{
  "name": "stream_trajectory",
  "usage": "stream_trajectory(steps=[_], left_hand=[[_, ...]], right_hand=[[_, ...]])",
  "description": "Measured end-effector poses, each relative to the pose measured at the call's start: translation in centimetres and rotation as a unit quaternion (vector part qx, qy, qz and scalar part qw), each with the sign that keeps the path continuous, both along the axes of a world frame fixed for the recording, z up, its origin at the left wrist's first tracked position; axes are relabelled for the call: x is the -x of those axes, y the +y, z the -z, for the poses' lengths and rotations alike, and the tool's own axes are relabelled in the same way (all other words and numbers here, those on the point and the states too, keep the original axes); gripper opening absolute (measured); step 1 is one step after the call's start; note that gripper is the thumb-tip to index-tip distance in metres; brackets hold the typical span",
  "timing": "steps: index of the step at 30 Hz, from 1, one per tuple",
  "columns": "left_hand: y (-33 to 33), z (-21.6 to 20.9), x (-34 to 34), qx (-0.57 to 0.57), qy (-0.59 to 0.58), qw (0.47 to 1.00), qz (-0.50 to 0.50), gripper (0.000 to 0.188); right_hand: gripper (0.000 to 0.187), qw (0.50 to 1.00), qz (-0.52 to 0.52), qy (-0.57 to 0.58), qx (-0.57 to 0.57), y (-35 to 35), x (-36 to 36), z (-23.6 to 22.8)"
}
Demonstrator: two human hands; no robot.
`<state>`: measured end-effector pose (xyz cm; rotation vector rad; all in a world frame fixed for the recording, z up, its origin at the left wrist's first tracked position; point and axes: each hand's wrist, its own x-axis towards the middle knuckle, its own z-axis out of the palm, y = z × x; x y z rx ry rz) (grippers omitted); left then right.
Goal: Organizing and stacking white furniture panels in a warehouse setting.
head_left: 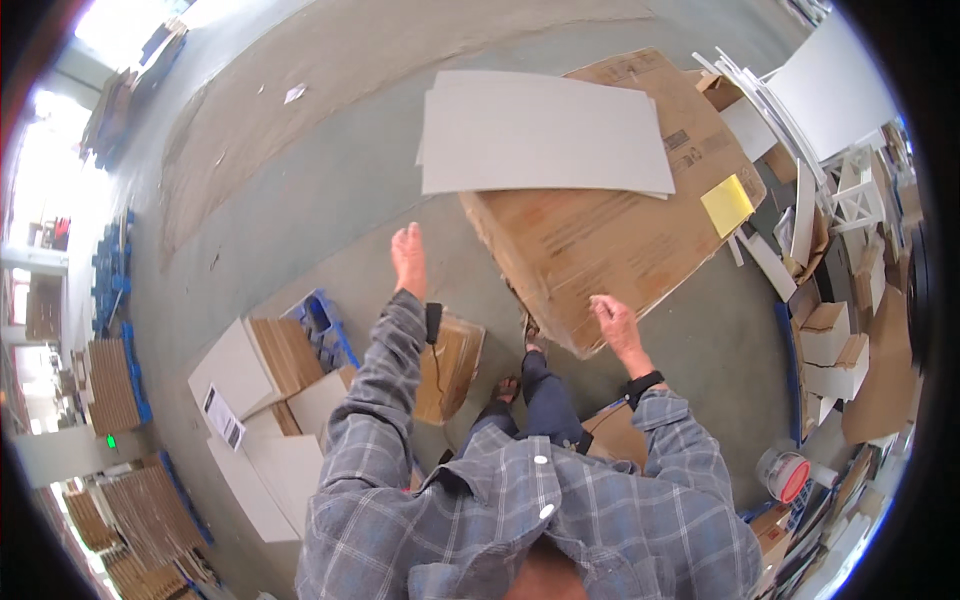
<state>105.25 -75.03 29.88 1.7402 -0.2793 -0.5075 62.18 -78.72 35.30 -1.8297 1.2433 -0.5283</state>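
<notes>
In the head view, white sheets (545,135) lie in a loose stack across the far left part of a large brown carton (610,260), their left ends jutting past its edge. A yellow square (727,207) sits at the carton's right corner.

The left hand (408,260) is over the floor (270,190), left of the carton and nearer than the sheets, its fingers stretched out and holding nothing visible. The right hand (618,328) is at the carton's near edge, fingers bent; whether they touch it or grip anything, I cannot tell. A dark band (645,386) circles the right wrist.

Below the left forearm is a smaller brown box (448,372); farther left, white panels (235,370) lie beside a blue pallet (325,328). At near right stands a bucket (775,470).
</notes>
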Motion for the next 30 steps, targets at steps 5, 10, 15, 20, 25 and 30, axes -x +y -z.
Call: stream_trajectory(steps=[5,10,15,20,25,30], left_hand=[[-7.1,0.3,-9.2,-0.029,0.114,0.992,0.042,0.035],[-10.5,-1.8,-7.8,-0.031,0.171,0.979,0.103,0.033],[-10.9,-4.3,-11.8,-0.054,0.133,0.980,0.136,0.034],[-16.2,-7.5,-13.5,-0.048,0.041,0.978,0.200,0.035],[-18.0,-5.7,-15.9,-0.147,0.029,0.970,0.193,0.039],[-17.8,-3.7,-14.4,-0.152,0.063,0.978,0.126,0.027]], right_hand=[[0.019,0.984,0.050,-0.058,-0.163,-2.1,-2.1,1.0],[0.020,0.948,0.101,-0.100,-0.285,-3.6,-0.7,0.8],[0.020,0.962,0.061,-0.085,-0.252,-3.7,-1.6,0.8],[0.018,0.959,0.038,-0.074,-0.272,-3.6,-1.2,0.2],[0.020,0.970,0.051,-0.044,-0.234,-4.1,-1.6,0.2],[0.021,0.962,0.067,-0.041,-0.261,-4.1,-1.7,0.1]])
